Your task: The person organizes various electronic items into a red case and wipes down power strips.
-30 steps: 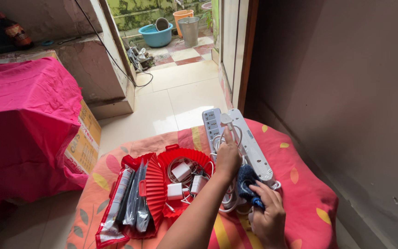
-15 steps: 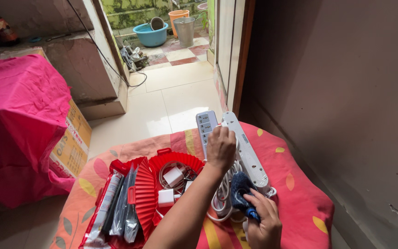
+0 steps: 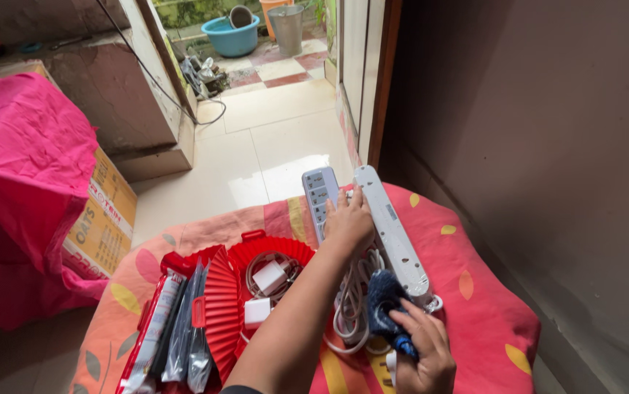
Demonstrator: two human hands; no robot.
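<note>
Two white power strips [image 3: 393, 232] lie side by side on a red-orange cloth with yellow leaf shapes [image 3: 475, 292]. My left hand [image 3: 348, 219] rests across them near their far ends, fingers pressed down. A coil of white cable [image 3: 354, 299] lies under my forearm. My right hand [image 3: 422, 349] grips a dark blue cloth [image 3: 385, 301] at the near end of the right strip.
A red pleated basket [image 3: 274, 252] holds white chargers [image 3: 263, 288] and cables. A red case [image 3: 176, 321] with plastic sleeves lies to its left. A pink-draped box [image 3: 22, 182] stands at left. A brown wall [image 3: 548, 146] is close on the right; tiled floor [image 3: 270, 146] leads to buckets outside.
My left hand, which held a white plug up above the strips, has come down and now lies flat on them. The view has shifted slightly.
</note>
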